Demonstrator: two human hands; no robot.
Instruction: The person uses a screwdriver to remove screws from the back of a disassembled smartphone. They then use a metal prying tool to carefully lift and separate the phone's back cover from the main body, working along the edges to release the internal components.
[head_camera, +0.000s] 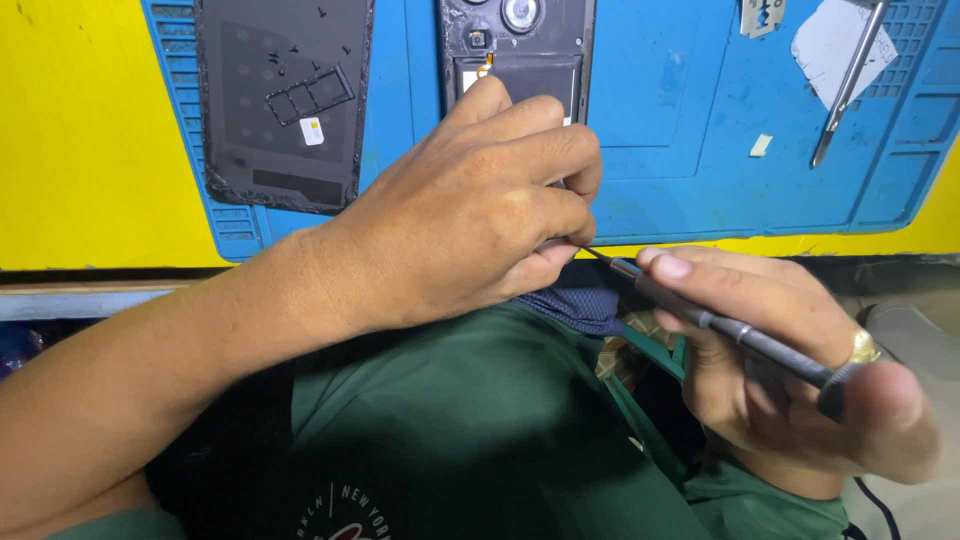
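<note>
Head view: two hands meet at a screwdriver tip, below the blue mat.

I see the right hand closed around a dark precision screwdriver. The left hand has its fingers curled, pinching at the tip; what it pinches I cannot tell. An opened phone lies on the blue mat just above.

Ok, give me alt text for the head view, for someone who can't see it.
The right hand holds a slim dark screwdriver, its tip meeting the left hand fingertips at the edge of a blue work mat. On the mat lie an opened phone, its back cover and tweezers.
</note>
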